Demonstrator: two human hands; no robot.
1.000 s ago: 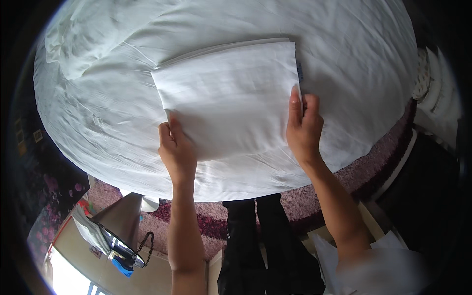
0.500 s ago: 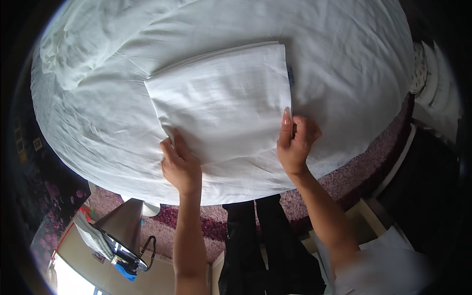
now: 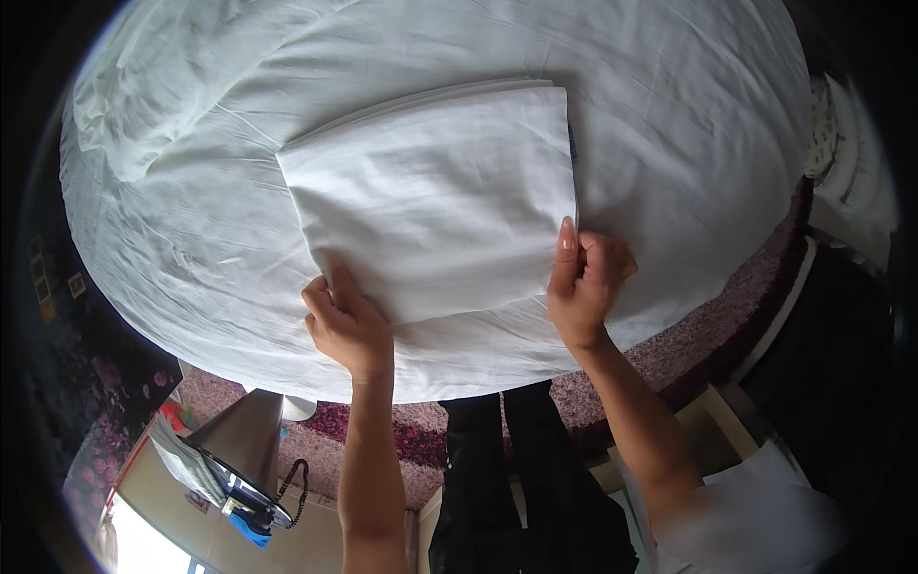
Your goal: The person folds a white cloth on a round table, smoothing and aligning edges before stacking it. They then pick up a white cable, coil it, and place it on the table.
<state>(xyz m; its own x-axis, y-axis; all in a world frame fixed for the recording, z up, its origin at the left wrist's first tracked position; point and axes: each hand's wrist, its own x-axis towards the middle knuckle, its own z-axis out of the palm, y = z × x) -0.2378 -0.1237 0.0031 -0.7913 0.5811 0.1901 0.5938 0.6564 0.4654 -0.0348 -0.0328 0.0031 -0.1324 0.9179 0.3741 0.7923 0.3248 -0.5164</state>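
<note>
A white cloth (image 3: 435,201), folded into a several-layered rectangle, lies on the white bed cover (image 3: 684,172). Its near left edge is pinched by my left hand (image 3: 349,320), thumb on top and fingers curled. My right hand (image 3: 588,282) grips the right edge near the front corner, its thumb laid along the top. A small blue tag (image 3: 573,143) peeps out from under the right side of the cloth. The fingertips beneath the layers are hidden.
Bunched bedding (image 3: 134,124) lies at the far left of the bed. Below its near edge runs a purple patterned carpet (image 3: 426,440). A lamp shade (image 3: 247,435) and a black coiled cord (image 3: 298,488) are at lower left; an open drawer (image 3: 722,430) is at lower right.
The cloth's right edge has shifted slightly to the right with my right hand, and less of the blue tag shows. Both hands keep their hold.
</note>
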